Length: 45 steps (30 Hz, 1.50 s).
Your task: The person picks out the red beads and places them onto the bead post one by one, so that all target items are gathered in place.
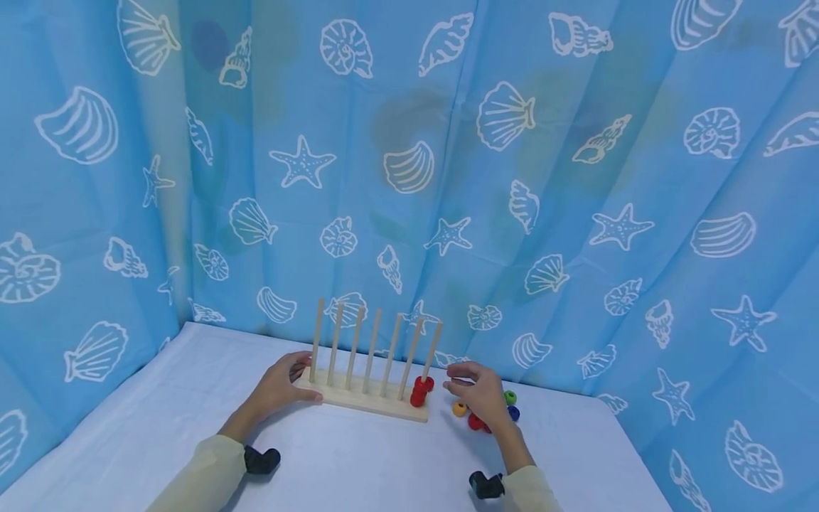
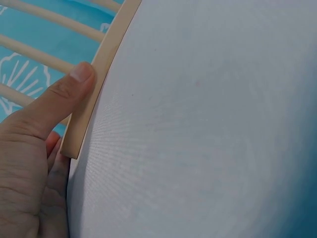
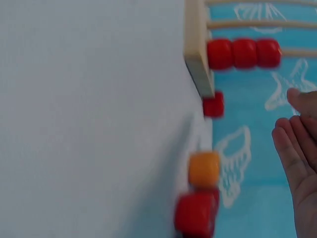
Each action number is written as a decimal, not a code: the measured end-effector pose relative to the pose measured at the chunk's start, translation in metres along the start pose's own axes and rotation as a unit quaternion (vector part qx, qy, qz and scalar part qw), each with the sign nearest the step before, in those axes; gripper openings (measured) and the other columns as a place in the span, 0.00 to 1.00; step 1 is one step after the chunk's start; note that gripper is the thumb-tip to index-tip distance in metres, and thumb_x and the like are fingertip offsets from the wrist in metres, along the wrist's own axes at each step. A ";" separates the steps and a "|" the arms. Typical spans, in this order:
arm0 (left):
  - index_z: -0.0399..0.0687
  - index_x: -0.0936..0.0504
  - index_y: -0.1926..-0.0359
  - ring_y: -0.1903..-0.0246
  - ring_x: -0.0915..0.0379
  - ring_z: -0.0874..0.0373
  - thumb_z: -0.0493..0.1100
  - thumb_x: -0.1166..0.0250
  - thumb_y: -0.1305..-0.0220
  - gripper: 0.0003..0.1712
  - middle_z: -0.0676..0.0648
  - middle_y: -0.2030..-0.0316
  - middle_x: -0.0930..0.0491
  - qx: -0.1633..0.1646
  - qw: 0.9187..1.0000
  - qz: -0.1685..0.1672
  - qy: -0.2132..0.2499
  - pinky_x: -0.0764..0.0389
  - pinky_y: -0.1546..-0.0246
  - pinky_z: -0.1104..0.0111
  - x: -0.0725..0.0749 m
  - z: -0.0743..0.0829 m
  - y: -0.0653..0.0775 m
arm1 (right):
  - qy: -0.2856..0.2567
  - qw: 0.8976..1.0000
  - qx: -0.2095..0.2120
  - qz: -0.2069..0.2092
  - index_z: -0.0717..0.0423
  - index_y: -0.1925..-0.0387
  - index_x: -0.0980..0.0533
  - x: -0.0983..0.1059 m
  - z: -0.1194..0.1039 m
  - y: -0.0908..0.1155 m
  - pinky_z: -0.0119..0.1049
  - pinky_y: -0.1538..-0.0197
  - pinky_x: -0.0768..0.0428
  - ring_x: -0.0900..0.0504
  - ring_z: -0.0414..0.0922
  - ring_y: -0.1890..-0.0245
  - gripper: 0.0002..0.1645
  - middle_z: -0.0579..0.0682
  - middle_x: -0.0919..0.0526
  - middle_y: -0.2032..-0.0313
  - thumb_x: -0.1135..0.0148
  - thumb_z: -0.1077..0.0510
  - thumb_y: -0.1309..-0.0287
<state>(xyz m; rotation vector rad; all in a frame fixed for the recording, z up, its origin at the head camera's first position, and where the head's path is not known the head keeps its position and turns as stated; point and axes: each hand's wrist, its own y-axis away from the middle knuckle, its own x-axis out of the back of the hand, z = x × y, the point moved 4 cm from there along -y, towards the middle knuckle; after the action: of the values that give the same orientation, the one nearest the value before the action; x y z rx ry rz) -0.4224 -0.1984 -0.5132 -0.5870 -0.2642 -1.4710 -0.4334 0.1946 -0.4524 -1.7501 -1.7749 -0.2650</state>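
Observation:
A wooden bead stand [image 1: 365,400] with several upright pegs stands on the table. My left hand [image 1: 281,384] grips its left end, with the thumb [image 2: 81,74] on the front edge and the other fingers behind. Three red beads [image 3: 243,53] are stacked on the rightmost peg. Another red bead [image 3: 213,105] lies just past the stand's right end. My right hand [image 1: 476,391] hovers right of the stand, fingers apart from the thumb and holding nothing. Below it lie loose beads, among them an orange bead [image 1: 459,409], a green bead [image 1: 510,397] and a blue bead [image 1: 514,412].
A white cloth [image 1: 358,462] covers the table. Behind it hangs a blue curtain [image 1: 384,199] with white shell prints, close to the table's back edge. Black wrist cameras [image 1: 262,461] sit on both wrists.

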 end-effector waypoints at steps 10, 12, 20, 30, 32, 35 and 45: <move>0.38 0.34 0.33 0.37 0.34 0.39 0.52 0.17 0.64 0.58 0.37 0.42 0.28 0.005 1.000 0.001 -0.001 0.30 0.37 0.51 0.001 -0.001 0.000 | 0.066 0.997 -0.035 0.016 0.53 0.52 0.20 0.026 0.026 -0.002 0.43 0.51 0.15 0.18 0.48 0.52 0.19 0.47 0.16 0.57 0.27 0.62 0.47; 0.38 0.35 0.33 0.37 0.34 0.38 0.53 0.17 0.64 0.58 0.37 0.41 0.28 0.005 1.000 0.000 -0.001 0.30 0.37 0.51 0.000 -0.002 -0.001 | 0.070 0.997 -0.037 0.016 0.55 0.52 0.20 0.027 0.032 -0.001 0.44 0.51 0.15 0.17 0.49 0.53 0.20 0.48 0.16 0.57 0.27 0.62 0.48; 0.39 0.34 0.33 0.37 0.33 0.39 0.54 0.17 0.65 0.59 0.38 0.42 0.27 0.005 1.000 -0.002 0.000 0.30 0.37 0.52 -0.001 -0.004 -0.003 | 0.107 0.993 -0.048 -0.011 0.56 0.52 0.20 0.028 0.049 0.001 0.46 0.51 0.15 0.18 0.51 0.53 0.22 0.51 0.17 0.56 0.26 0.63 0.51; 0.38 0.34 0.33 0.38 0.33 0.39 0.52 0.17 0.64 0.58 0.38 0.42 0.27 0.001 1.000 0.001 0.001 0.29 0.37 0.53 0.000 -0.002 -0.002 | 0.126 0.989 -0.056 -0.055 0.57 0.53 0.19 0.023 0.057 -0.002 0.46 0.53 0.15 0.18 0.48 0.56 0.21 0.48 0.16 0.59 0.25 0.62 0.52; 0.38 0.34 0.33 0.38 0.33 0.40 0.51 0.17 0.64 0.58 0.38 0.43 0.27 0.001 1.000 0.000 0.002 0.30 0.37 0.53 -0.001 -0.001 -0.002 | 0.128 0.988 -0.057 -0.057 0.57 0.54 0.19 0.023 0.058 -0.002 0.45 0.54 0.14 0.18 0.48 0.57 0.21 0.48 0.16 0.59 0.25 0.63 0.52; 0.38 0.34 0.33 0.38 0.33 0.40 0.51 0.17 0.65 0.57 0.39 0.43 0.27 0.000 1.000 0.002 0.003 0.30 0.37 0.54 0.000 0.000 -0.002 | 0.132 0.988 -0.057 -0.059 0.57 0.55 0.18 0.023 0.058 -0.003 0.45 0.55 0.14 0.18 0.48 0.57 0.20 0.48 0.16 0.60 0.25 0.63 0.52; 0.37 0.33 0.34 0.38 0.32 0.40 0.50 0.17 0.64 0.56 0.39 0.44 0.26 -0.006 1.000 0.003 -0.006 0.29 0.37 0.54 0.000 0.000 -0.001 | 0.128 0.991 -0.041 -0.020 0.52 0.52 0.18 0.026 0.055 -0.003 0.44 0.55 0.14 0.21 0.51 0.52 0.22 0.49 0.17 0.55 0.25 0.60 0.51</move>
<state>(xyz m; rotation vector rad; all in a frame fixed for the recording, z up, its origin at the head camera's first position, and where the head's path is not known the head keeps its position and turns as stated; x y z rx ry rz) -0.4232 -0.1982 -0.5130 -0.6064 -0.2625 -1.4653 -0.4505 0.2464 -0.4801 -1.6542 -1.6337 -0.5613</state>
